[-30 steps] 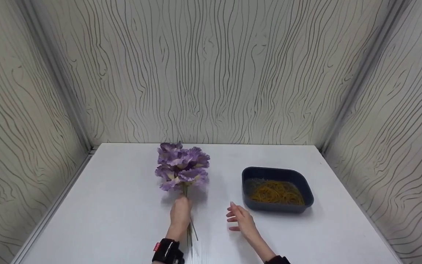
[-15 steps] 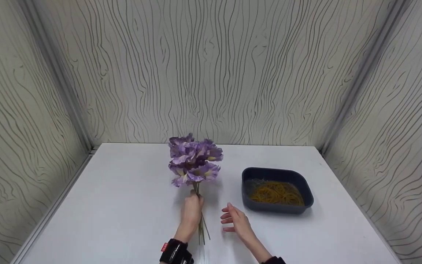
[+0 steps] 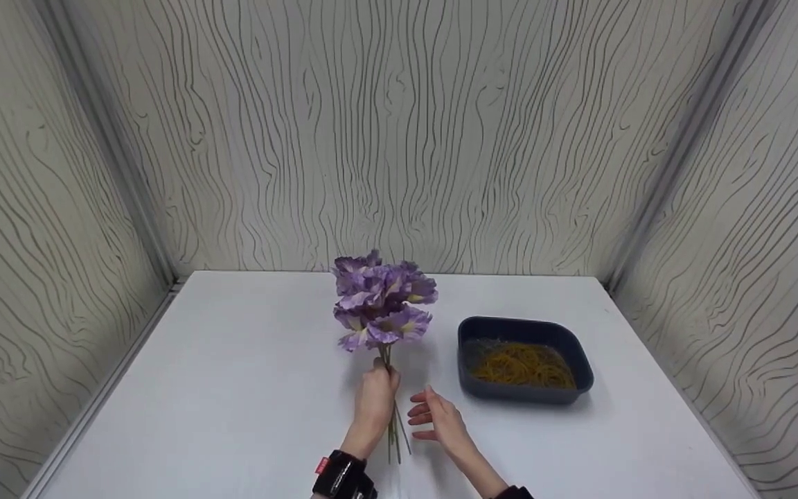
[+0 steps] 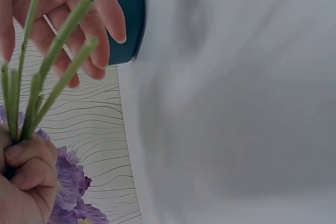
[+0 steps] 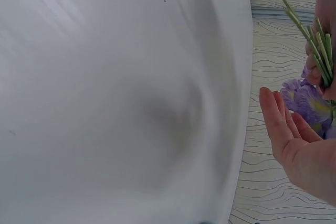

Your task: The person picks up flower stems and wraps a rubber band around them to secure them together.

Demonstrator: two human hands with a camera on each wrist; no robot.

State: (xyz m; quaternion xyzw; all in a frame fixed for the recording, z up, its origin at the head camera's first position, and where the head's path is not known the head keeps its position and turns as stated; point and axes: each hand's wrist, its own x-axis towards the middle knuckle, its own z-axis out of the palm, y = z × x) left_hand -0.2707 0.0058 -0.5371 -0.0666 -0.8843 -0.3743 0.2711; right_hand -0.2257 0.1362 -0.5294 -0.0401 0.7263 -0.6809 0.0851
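A bunch of purple flowers (image 3: pixel 385 298) with ruffled petals is held upright by my left hand (image 3: pixel 375 398), whose fingers curl round the green stems. Several cut stem ends (image 4: pixel 63 40) stick out below that fist, as the left wrist view shows. Just right of the stems is my right hand (image 3: pixel 444 423), its fingers spread and loosely bent, holding nothing. In the right wrist view the right hand (image 5: pixel 299 145) has its palm turned toward the flowers (image 5: pixel 310 103), apart from the stems.
A dark blue tub (image 3: pixel 524 396) stands to the right on the white table (image 3: pixel 233 388). Inside it lies a heap of yellowish rubber bands (image 3: pixel 527 366), and something clear beside them. Wood-patterned panels (image 3: pixel 399 138) enclose the table at the back and both sides.
My left hand has carried the flowers to the right and slightly up. My right hand has shifted a little left, so the two hands are closer together. The tub stays put.
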